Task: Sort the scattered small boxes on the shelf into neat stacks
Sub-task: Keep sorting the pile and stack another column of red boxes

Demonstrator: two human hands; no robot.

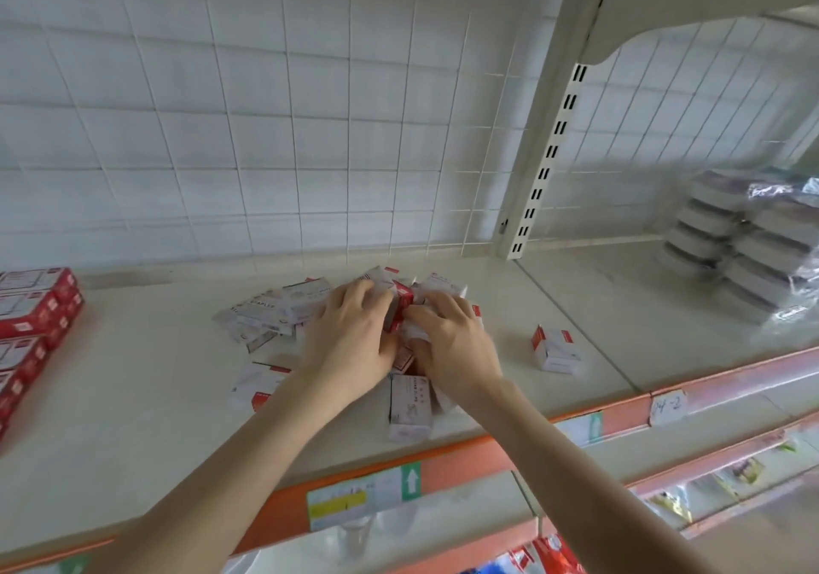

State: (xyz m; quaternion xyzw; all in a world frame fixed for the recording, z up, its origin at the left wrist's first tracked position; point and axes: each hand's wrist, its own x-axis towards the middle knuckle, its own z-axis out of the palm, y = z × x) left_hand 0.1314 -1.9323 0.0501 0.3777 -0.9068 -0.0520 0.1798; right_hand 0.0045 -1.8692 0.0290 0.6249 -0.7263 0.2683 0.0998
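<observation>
Small boxes (270, 312) blurred, heap partly hidden under left grip (350, 334), right grip (452, 343), both curled onto boxes

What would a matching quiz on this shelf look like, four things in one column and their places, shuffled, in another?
Things:
1 red boxes
2 scattered boxes
3 plastic-wrapped packs
4 handwritten tag

Places:
A on the orange front rail
B stacked at the far left
C around and under the left hand and right hand
D far right, next bay

Pairs: 1-B, 2-C, 3-D, 4-A
</observation>
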